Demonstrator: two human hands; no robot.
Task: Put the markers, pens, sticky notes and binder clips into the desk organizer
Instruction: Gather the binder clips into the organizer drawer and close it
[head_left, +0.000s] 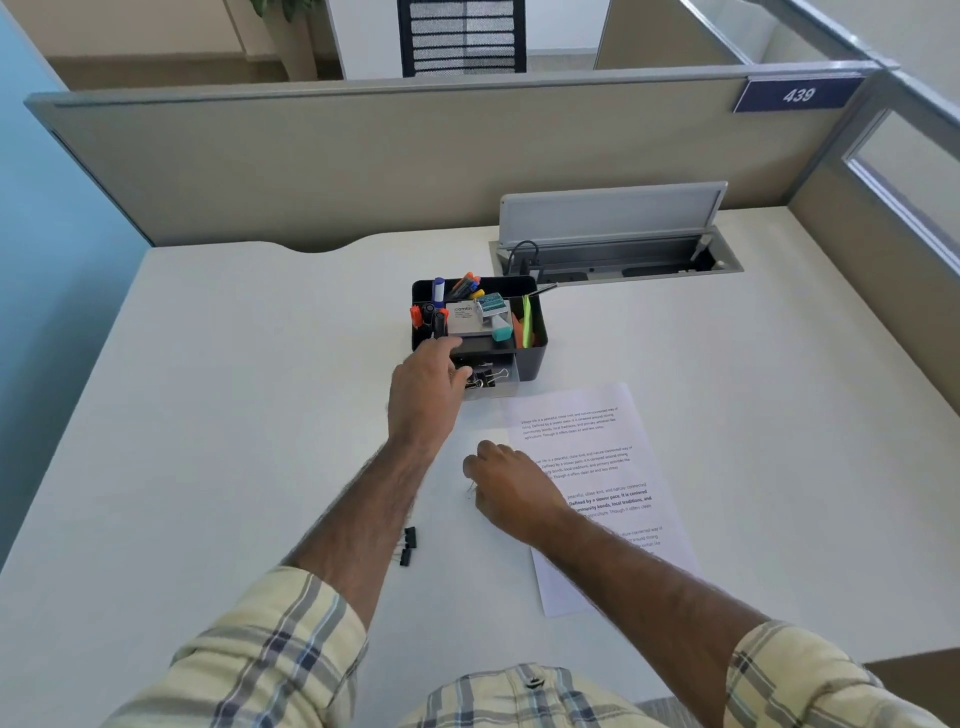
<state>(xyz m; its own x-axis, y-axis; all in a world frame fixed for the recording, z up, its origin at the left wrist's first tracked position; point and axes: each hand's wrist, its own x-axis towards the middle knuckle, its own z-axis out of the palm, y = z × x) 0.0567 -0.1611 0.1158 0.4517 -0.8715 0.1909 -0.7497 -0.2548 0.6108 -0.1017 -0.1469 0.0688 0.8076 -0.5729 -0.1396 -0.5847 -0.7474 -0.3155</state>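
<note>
The black desk organizer (536, 358) stands mid-desk. Markers and pens (467, 285) stick up in its back compartments, and sticky notes (525, 327) and small boxes fill the middle. Its front drawer (508, 388) is pulled out, with binder clips (492, 378) inside. My left hand (423, 389) reaches into the drawer's left end, thumb and fingers pinched on a clip there. My right hand (511, 491) rests on the desk nearer me, its fingers curled over a small binder clip whose wire handles (471, 489) poke out. Two black binder clips (408, 546) lie loose beside my left forearm.
A printed sheet of paper (602, 467) lies right of my hands, partly under my right wrist. Behind the organizer an open cable hatch (613, 254) is set into the desk. A beige partition (363, 166) closes off the far edge.
</note>
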